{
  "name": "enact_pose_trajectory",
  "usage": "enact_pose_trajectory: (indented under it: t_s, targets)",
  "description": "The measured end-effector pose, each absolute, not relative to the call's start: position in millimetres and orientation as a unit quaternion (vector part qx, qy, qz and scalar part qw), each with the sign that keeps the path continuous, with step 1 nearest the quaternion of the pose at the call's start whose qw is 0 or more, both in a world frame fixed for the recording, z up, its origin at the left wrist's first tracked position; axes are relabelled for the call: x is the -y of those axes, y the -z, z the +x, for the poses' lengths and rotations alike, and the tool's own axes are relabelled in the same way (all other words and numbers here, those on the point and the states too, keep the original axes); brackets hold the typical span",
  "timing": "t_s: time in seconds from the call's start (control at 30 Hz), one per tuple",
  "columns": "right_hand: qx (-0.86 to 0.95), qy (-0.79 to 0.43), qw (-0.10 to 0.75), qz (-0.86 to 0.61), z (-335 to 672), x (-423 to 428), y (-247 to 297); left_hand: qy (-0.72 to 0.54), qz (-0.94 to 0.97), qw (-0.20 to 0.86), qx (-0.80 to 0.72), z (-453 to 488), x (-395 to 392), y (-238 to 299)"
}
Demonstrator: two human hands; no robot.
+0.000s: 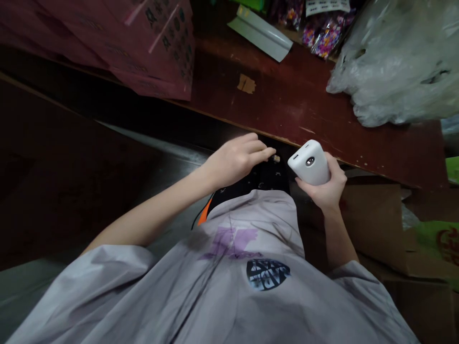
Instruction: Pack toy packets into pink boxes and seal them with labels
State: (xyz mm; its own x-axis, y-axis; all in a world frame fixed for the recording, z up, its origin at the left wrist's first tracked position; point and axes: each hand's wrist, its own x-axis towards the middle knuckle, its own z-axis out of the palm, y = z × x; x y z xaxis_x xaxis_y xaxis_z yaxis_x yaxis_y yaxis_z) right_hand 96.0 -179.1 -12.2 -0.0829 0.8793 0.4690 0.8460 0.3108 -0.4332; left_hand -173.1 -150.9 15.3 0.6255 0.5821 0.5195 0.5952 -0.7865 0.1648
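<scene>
In the head view, the left hand (236,157) has thumb and forefinger pinched together, apparently on a small USB plug (276,158), near but apart from the power bank (317,172); the right hand (332,184) has its fingers clamped round that bank's lower body, just in front of the table (222,95); this low grip presumably leaves the ports (296,156) and the dark oval display (310,161) uncovered and facing the wearer; the bank is smooth white plastic with rounded corners, the plug's end metallic; the table is scuffed reddish-brown board bearing a ragged brown scrap (246,84); crinkled clear plastic bags (398,62) bulge at right, flat-sided pink packaging (161,62) at left.
</scene>
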Motion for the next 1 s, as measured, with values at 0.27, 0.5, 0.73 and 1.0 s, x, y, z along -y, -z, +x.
enact_pose_trajectory:
  t_s: [0.27, 0.5, 0.73, 1.0]
  targets:
    - [0.732, -0.168, 0.349, -0.560, 82.7, 190.1, 17.1, 0.301, -0.918, -0.013, 0.260, -168.0, 150.1, -19.2]
    - [0.703, -0.283, 0.380, -0.530, 82.7, 192.7, 22.8, 0.261, -0.931, -0.035, 0.252, -174.4, 142.2, -24.3]
    - [0.696, -0.347, 0.352, -0.521, 73.8, 196.2, 21.4, 0.243, -0.946, -0.058, 0.204, -175.0, 146.0, -33.8]
    - [0.677, -0.460, 0.335, -0.467, 63.9, 200.3, 25.3, 0.250, -0.945, -0.062, 0.203, -190.0, 151.5, -32.3]
